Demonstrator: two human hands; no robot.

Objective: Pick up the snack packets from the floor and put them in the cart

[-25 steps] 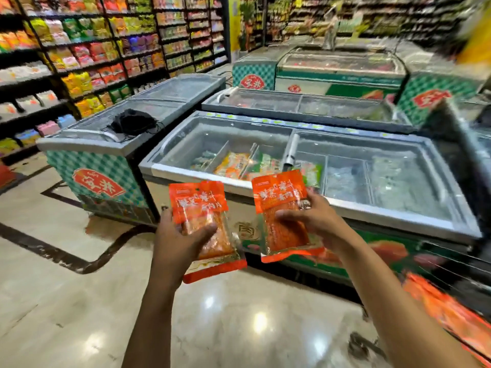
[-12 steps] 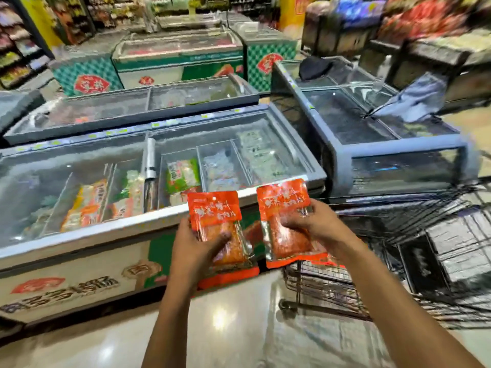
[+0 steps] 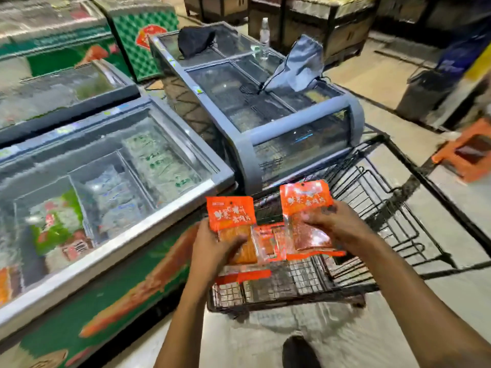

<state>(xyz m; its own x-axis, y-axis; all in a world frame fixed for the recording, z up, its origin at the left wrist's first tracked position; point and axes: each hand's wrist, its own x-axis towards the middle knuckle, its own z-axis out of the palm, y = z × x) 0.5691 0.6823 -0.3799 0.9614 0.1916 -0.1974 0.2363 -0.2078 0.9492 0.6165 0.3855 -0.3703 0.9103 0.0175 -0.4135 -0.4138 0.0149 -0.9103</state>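
Each hand pinches one upright orange packet – left hand, left packet; right hand, right packet – both over the cart, basket directly below, open toward 12 o'clock.

My way down into the cart is open at its right side; packets already lie at its near left corner, and the freezer crowds my left.
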